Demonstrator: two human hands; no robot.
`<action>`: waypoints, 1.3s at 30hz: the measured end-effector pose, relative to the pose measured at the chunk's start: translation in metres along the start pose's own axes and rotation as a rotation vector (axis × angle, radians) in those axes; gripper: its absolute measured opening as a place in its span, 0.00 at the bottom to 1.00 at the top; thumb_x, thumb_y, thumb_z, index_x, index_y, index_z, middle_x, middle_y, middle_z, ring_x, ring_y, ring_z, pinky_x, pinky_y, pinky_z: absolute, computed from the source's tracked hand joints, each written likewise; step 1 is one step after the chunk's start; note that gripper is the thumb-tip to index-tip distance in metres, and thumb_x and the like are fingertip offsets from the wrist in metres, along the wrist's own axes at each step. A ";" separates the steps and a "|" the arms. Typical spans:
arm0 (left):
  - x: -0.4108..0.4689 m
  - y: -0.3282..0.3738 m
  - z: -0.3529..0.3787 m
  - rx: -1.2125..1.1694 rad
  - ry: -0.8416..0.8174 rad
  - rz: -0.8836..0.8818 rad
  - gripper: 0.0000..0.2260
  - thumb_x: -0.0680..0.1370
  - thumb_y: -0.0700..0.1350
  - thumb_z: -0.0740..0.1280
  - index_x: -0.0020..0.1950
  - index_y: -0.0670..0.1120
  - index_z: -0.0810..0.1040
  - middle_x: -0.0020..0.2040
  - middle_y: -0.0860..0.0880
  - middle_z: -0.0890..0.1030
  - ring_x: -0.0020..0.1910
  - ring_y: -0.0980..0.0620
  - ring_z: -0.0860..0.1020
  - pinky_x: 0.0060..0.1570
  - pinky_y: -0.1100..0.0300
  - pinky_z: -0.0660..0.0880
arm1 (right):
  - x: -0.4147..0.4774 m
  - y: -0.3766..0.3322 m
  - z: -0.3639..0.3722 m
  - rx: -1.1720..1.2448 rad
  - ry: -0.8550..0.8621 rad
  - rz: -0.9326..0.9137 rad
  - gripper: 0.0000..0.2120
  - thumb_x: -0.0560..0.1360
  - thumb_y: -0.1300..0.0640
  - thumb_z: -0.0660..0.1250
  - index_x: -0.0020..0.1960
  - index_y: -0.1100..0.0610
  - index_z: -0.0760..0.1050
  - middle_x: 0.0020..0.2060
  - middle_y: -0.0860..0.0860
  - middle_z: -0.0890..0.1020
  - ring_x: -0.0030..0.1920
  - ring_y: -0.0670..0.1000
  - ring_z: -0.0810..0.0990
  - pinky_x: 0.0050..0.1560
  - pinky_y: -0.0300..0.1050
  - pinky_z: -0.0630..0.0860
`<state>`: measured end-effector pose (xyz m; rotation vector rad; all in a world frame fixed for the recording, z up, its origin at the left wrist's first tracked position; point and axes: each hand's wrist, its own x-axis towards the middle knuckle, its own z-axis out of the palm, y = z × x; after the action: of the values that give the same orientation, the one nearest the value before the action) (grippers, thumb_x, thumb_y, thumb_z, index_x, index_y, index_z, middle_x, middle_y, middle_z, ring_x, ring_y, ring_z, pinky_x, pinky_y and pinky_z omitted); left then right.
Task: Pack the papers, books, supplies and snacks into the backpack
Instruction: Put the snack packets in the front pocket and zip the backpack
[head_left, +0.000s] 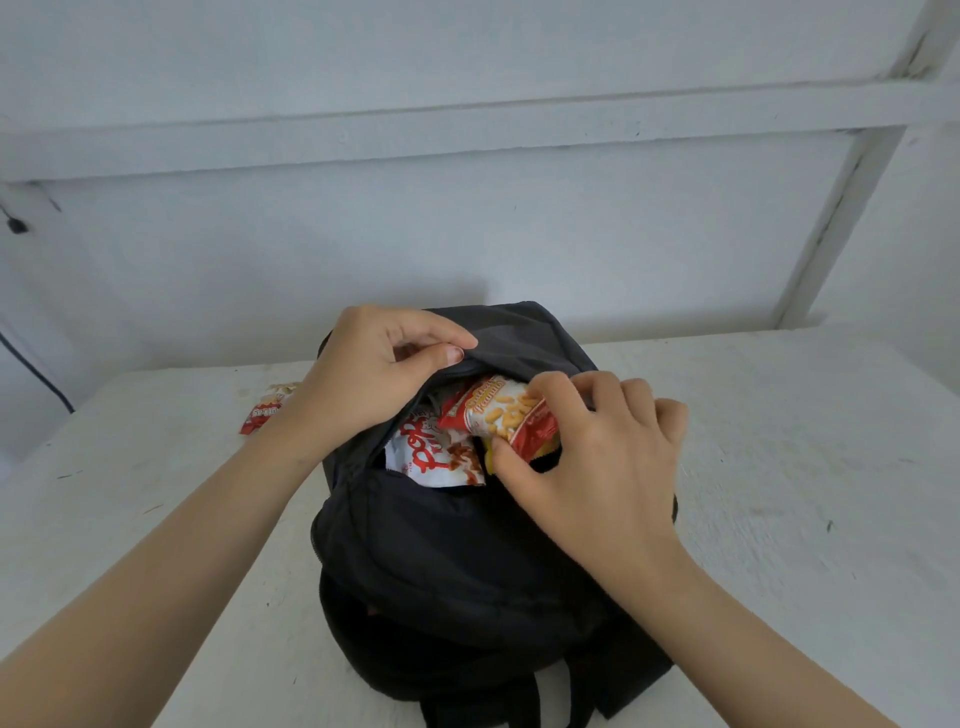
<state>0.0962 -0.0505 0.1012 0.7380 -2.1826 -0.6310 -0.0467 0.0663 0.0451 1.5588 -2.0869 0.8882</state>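
A black backpack (457, 561) stands on the white table (805, 467) with its top zip open. My left hand (374, 369) pinches the far flap of the opening and holds it up. My right hand (597, 452) grips a red and white peanut snack packet (498, 413) at the mouth of the bag. Inside lies a white and red snack bag (434, 460). A yellow item shows just under the peanut packet. Another red and white snack packet (267, 408) lies on the table to the left, partly hidden by my left wrist.
A white wall (467, 234) with horizontal and slanted beams rises right behind the table. A dark cable (31, 364) hangs at the far left. The backpack's straps (519, 706) lie toward me at the near table edge.
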 end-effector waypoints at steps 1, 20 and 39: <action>0.000 0.000 0.000 -0.007 0.000 -0.002 0.14 0.74 0.38 0.69 0.44 0.60 0.80 0.39 0.68 0.80 0.46 0.66 0.80 0.48 0.75 0.73 | 0.000 -0.006 0.002 -0.018 0.001 0.036 0.21 0.64 0.36 0.64 0.50 0.49 0.76 0.43 0.50 0.78 0.44 0.53 0.74 0.46 0.48 0.59; -0.003 -0.003 0.001 -0.033 0.008 -0.025 0.12 0.74 0.39 0.69 0.44 0.58 0.81 0.41 0.69 0.80 0.45 0.66 0.80 0.43 0.74 0.74 | -0.017 -0.004 0.012 0.191 -0.119 -0.174 0.17 0.73 0.40 0.61 0.60 0.42 0.76 0.46 0.42 0.82 0.47 0.48 0.78 0.51 0.46 0.63; -0.009 -0.004 0.000 -0.051 0.002 -0.056 0.11 0.74 0.39 0.69 0.47 0.57 0.81 0.43 0.60 0.83 0.44 0.64 0.80 0.44 0.73 0.74 | -0.018 -0.030 0.015 0.228 -0.182 -0.221 0.19 0.77 0.43 0.55 0.61 0.47 0.77 0.44 0.46 0.76 0.45 0.49 0.72 0.45 0.44 0.65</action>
<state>0.1025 -0.0477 0.0948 0.7753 -2.1422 -0.7115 -0.0119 0.0633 0.0310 2.0131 -1.9333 0.9606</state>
